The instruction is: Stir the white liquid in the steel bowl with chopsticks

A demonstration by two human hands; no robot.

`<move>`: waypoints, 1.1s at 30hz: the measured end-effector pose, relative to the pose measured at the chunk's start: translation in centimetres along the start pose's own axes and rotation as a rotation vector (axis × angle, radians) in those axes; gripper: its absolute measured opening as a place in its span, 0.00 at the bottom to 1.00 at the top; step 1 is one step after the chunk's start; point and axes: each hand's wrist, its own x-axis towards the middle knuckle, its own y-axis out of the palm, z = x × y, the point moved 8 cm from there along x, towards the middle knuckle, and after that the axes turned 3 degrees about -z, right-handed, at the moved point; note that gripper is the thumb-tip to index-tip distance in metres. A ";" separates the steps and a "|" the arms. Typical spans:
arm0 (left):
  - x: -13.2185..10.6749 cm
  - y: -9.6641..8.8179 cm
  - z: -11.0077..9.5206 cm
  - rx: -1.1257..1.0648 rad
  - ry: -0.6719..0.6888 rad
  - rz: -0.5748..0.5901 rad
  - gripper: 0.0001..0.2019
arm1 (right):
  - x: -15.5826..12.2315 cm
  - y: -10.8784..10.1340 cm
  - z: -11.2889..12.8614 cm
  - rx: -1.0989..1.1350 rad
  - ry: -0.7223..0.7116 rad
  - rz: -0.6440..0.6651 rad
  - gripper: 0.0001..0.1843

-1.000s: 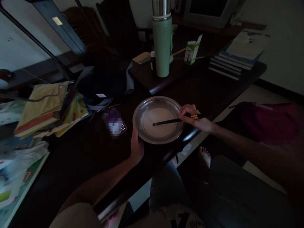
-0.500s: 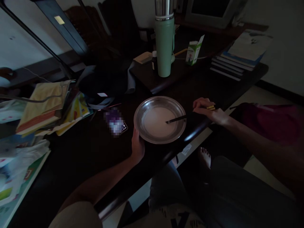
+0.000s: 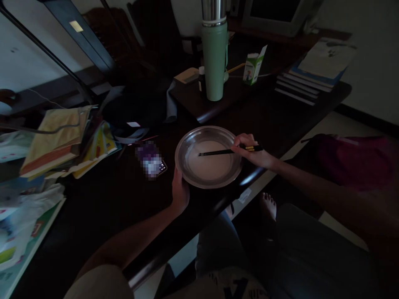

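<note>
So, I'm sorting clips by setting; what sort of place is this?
Probably a home: a round silver metal bowl, a boxy grey screen and a bare foot beside the dark, glossy table suggest so.

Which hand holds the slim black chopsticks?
The right hand holds the chopsticks; the left hand instead touches the round silver metal bowl.

From far off, I'm seeing a green bottle [image 3: 214, 62] standing near a little box [image 3: 252, 69], and books [image 3: 311, 81] lying piled.

Dark table [image 3: 109, 203] | metal bowl [image 3: 212, 182] | phone [image 3: 152, 162] | left: piled books [image 3: 56, 128] | right: stacked notebooks [image 3: 314, 79]
</note>
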 end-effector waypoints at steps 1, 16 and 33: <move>0.0 0.0 0.1 -0.014 -0.001 0.003 0.22 | 0.2 -0.5 -0.2 -0.012 -0.004 -0.031 0.14; 0.0 -0.2 0.5 -0.078 -0.050 -0.028 0.21 | -1.8 -2.7 0.4 0.066 0.003 0.090 0.20; 0.0 -0.1 0.8 -0.075 -0.086 -0.035 0.23 | 0.1 -5.5 -1.8 -0.047 0.043 -0.168 0.13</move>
